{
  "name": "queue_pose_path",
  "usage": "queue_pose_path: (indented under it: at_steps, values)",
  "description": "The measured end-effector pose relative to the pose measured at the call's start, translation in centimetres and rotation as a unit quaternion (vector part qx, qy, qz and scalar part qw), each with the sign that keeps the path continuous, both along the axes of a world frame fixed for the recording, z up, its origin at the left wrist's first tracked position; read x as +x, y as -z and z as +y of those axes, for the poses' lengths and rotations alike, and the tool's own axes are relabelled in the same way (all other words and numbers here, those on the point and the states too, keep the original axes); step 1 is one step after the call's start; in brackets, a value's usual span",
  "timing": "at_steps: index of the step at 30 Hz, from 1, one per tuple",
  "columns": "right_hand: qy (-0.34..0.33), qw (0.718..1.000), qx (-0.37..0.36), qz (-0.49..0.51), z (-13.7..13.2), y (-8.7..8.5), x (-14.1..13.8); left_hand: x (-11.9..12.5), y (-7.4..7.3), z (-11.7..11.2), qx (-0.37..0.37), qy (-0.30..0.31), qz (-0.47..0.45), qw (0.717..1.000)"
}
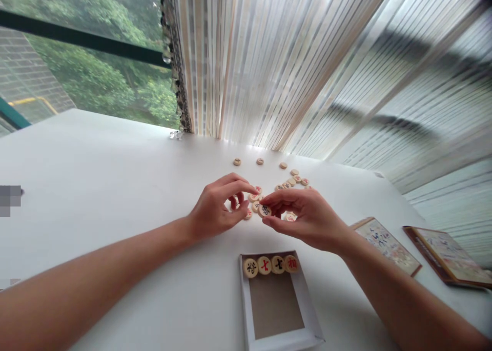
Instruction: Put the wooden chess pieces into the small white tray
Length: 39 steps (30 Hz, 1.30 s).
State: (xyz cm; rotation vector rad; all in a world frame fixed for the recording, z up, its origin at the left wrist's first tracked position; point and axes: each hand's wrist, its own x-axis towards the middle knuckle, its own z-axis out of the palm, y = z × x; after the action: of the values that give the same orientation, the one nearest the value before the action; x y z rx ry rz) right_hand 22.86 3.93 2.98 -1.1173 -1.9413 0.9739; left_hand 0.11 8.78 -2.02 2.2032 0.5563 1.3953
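My right hand (298, 212) pinches a round wooden Chinese chess piece (265, 210) between thumb and fingers; its face carries a black character. To its left, my left hand (225, 202) has thumb and forefinger apart, with the forefinger tip at a red-lettered piece (254, 196) on the table. Whether that fingertip touches the piece I cannot tell. Several more pieces lie close under both hands, partly hidden by the fingers. Nearer to me sits a shallow white box (246, 310), with a row of pieces (264, 265) along its far end, in black and red characters.
Loose chess pieces (292, 182) are scattered beyond my right hand, with a few farther back (260, 161) towards the curtain. A folded board (388, 246) and another flat brown-edged case (449, 253) lie at the right. A striped curtain (246, 59) and a window border the white table (134, 182).
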Motion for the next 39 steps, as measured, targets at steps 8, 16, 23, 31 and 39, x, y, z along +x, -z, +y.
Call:
queue_pose_path:
  at_steps: [8, 16, 23, 31, 39]
  values:
    - [0.011, 0.992, 0.063, -0.109, -4.6, -2.3, 0.6, -0.2, 0.3, 0.7, -0.002, -0.017, 0.004, 1.000]
    - [-0.012, 0.979, 0.123, -0.160, -10.7, -0.5, -1.2, -0.1, 0.5, 0.7, 0.007, -0.002, 0.015, 1.000]
    - [-0.039, 0.968, 0.141, -0.203, -11.3, 2.3, -2.2, -0.1, 0.5, 0.6, 0.001, -0.001, 0.023, 1.000]
    - [-0.048, 0.955, 0.198, -0.217, -11.8, 3.5, -2.7, 0.0, 0.6, 0.7, 0.010, -0.001, 0.021, 1.000]
    - [-0.023, 0.948, 0.239, -0.210, -11.6, 3.8, -2.8, 0.1, 0.6, 0.6, 0.019, -0.005, 0.020, 1.000]
